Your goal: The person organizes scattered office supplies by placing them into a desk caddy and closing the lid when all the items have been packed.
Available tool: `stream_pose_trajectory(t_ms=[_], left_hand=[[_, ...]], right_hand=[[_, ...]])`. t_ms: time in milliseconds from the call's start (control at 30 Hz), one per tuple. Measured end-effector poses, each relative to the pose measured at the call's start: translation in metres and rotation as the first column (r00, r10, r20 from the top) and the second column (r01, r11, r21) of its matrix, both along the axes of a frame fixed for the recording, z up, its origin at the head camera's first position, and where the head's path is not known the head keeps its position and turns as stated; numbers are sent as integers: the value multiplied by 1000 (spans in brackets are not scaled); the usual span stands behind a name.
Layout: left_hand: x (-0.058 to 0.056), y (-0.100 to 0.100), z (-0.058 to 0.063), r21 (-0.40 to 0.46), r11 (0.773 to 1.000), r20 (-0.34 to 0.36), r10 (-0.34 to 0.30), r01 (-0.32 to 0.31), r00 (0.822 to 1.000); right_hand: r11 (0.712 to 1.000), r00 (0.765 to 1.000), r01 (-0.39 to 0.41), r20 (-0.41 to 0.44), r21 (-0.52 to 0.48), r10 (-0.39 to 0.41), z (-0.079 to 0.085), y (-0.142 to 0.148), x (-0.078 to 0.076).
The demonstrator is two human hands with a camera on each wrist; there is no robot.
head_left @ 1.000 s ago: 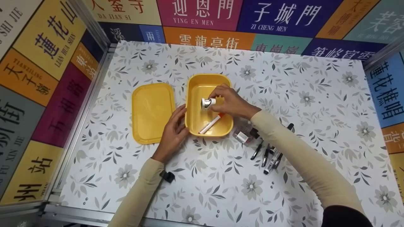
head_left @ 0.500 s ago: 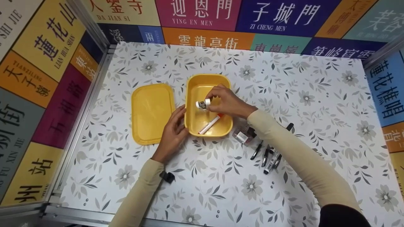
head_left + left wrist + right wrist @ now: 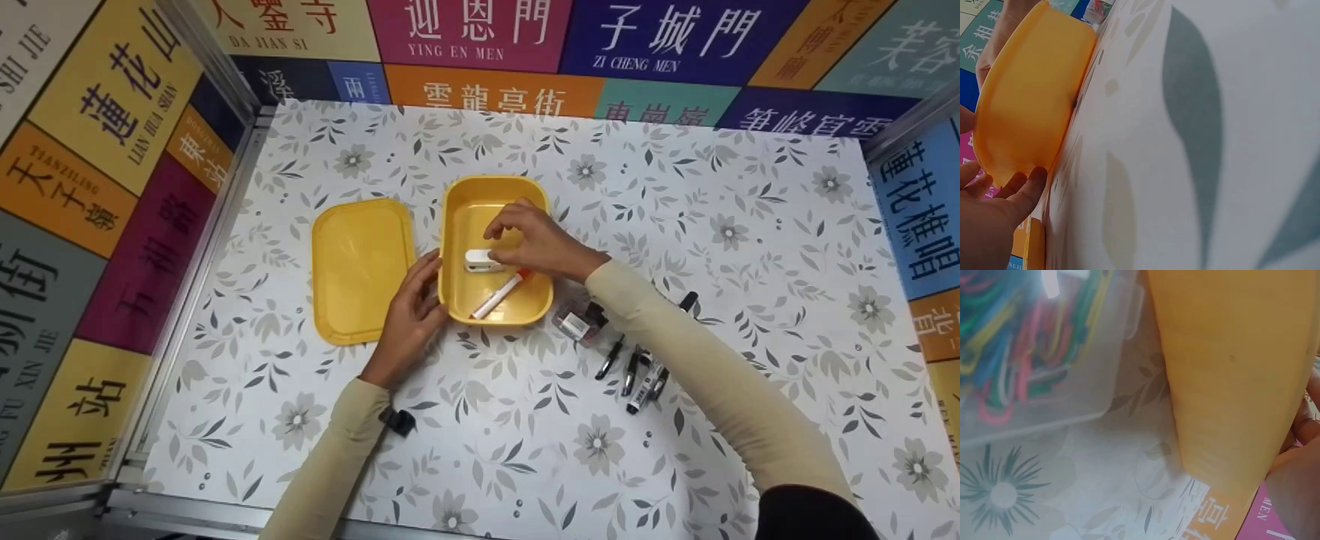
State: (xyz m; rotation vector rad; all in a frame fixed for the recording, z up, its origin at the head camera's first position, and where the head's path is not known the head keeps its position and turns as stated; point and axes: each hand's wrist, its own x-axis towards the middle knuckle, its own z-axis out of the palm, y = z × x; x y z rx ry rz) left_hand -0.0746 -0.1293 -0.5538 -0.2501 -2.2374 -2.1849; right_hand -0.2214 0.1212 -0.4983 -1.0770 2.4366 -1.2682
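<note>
The right hand's fingers hover loosely curled just over a small white item lying in the yellow box, seemingly let go, beside a white marker. The left hand's straight fingers press the box's outer wall. Packing looks underway; next probably calls for reaching to the pens and clip case on the surface. The lid lies alongside.

Lid left of box; marker inside; pens right.
</note>
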Motion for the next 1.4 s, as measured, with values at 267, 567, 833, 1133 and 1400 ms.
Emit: stream_pose_trajectory(t_ms=[267,567,833,1133,1400], left_hand=[[1,0,0,-4,1000,0,-3,3,1000],[0,-2,-1,1,1000,-15,-2,2,1000],[0,-2,-2,-1,1000,-19,3,-3,1000],[0,0,0,3,1000,29,11,-11,1000],[0,0,-1,0,1000,15,8,-8,1000]], right_hand=[[997,999,32,-13,-75,-33,3,3,3],[989,996,78,-21,-125,-81,0,11,9],[982,994,104,-30,-160,-110,-2,16,11],[965,990,92,-78,-245,-114,-6,20,16],[946,990,106,-61,-306,-130,20,23,41]])
